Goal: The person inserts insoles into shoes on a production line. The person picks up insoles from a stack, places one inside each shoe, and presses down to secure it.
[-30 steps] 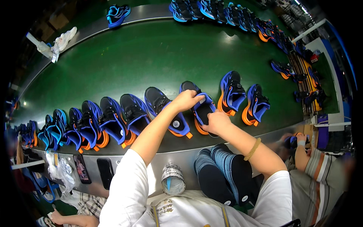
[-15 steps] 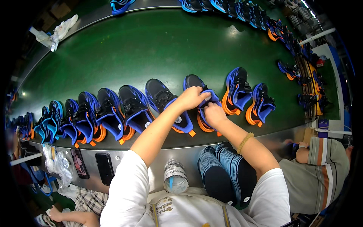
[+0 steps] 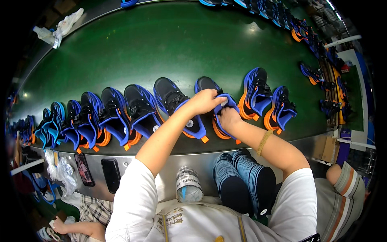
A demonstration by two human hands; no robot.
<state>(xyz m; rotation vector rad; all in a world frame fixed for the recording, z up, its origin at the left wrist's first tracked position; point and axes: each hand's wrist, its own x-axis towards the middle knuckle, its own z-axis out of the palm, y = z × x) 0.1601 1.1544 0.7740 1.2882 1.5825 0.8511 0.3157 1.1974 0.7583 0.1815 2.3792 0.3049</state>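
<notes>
A black and blue sneaker point(image 3: 206, 83) with an orange sole stands on the green belt in front of me, toe pointing away. My left hand point(image 3: 206, 101) grips its tongue, thumb on the blue lining. My right hand point(image 3: 229, 119) reaches into the shoe's opening; its fingertips are hidden inside. To the left is another sneaker point(image 3: 167, 90) of the same kind, with a round white sticker inside its heel. On the right stand two more, a sneaker point(image 3: 254, 90) and an outer sneaker point(image 3: 281, 107). Two stacks of blue-black insoles point(image 3: 246, 181) lie by my lap.
More sneakers point(image 3: 113, 111) line the near side of the green belt point(image 3: 133, 48). Along the metal ledge point(image 3: 137, 177) are two phones point(image 3: 111, 175), plastic bags point(image 3: 62, 171) and a clear cup point(image 3: 188, 185). People sit on both sides. A white shoe point(image 3: 67, 25) is at far left.
My right hand has gone a little deeper into the sneaker, while the left keeps its hold. The view has shifted slightly, and the person at right has changed posture.
</notes>
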